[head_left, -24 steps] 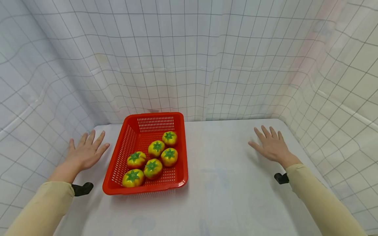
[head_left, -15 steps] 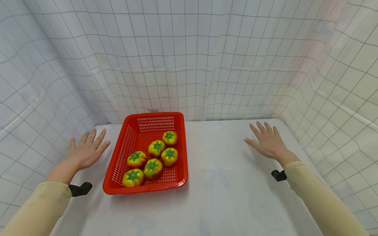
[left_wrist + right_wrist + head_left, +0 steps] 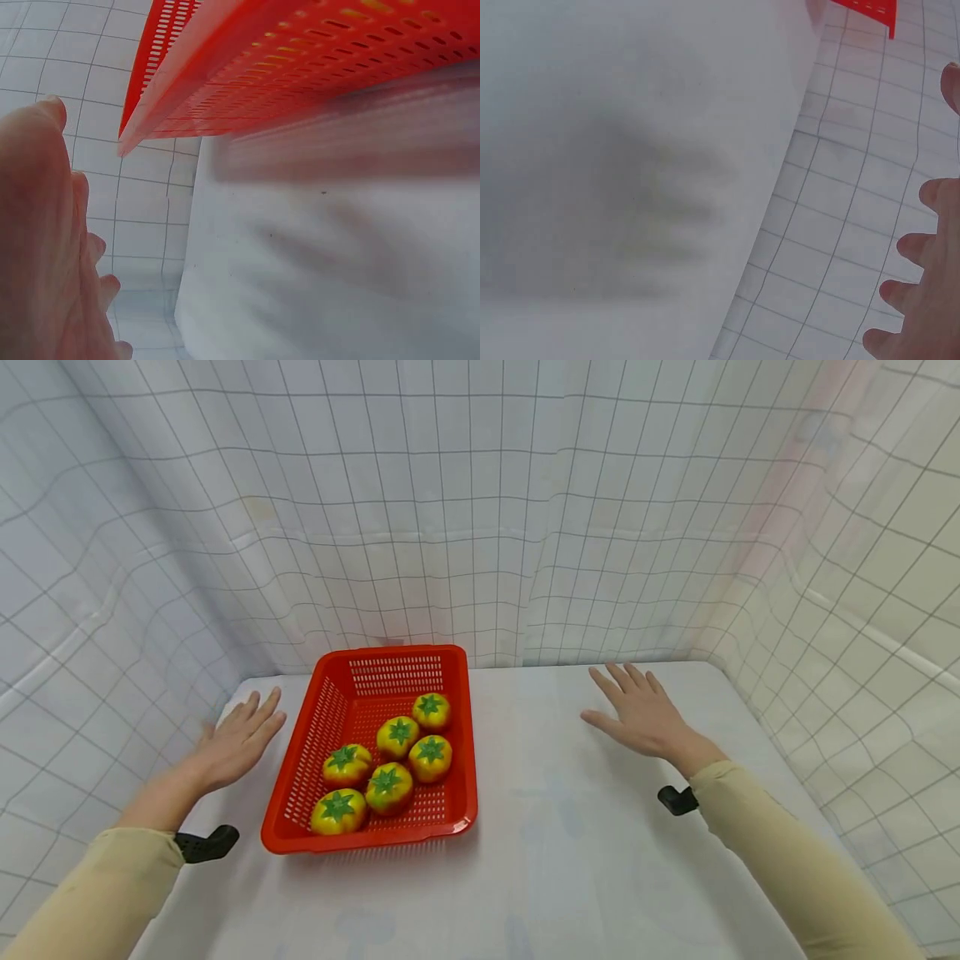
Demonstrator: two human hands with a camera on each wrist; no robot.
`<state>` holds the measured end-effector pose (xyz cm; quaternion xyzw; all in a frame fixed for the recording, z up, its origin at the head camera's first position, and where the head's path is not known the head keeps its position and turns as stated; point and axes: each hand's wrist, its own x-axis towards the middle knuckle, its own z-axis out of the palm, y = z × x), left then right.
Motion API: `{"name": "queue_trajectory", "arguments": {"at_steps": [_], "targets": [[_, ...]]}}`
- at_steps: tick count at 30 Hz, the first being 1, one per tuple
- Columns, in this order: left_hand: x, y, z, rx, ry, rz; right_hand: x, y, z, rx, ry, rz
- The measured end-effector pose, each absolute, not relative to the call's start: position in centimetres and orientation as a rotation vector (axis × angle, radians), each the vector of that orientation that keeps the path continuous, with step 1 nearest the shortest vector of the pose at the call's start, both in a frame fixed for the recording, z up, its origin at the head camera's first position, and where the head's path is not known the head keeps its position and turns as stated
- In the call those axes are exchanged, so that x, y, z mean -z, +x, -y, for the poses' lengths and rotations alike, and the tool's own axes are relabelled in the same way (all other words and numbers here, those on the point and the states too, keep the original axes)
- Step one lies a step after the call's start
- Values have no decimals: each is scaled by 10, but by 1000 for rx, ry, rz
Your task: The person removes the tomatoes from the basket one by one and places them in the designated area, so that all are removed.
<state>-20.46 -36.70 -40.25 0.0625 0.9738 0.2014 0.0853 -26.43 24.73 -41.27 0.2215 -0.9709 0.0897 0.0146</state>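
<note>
On the table (image 3: 570, 860) sits the basket (image 3: 375, 842) of fruit (image 3: 389, 792), between left hand (image 3: 234, 747), just beside it, and right hand (image 3: 641, 718), well apart, both spread, empty; a low left sweep might jolt it

Grid-patterned sheets (image 3: 495, 518) around three sides of a white table (image 3: 570, 868) show a curtained-off booth.

A white table (image 3: 570, 877) carries a basket (image 3: 375, 841) (red, slotted).
</note>
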Motion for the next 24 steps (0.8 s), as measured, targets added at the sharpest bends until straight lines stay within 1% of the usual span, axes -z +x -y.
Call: {"name": "queue_trajectory", "arguments": {"at_steps": [7,16,24], "targets": [[406,-199,362,-797,189,-2800,410,-264,-230,-286,749,3005],[417,-199,363,-1133,268,-2645,409,-265,-210,-290,800,2996],[415,-197,362,-1210,214,-2526,406,-266,-190,-366,884,2953]]}}
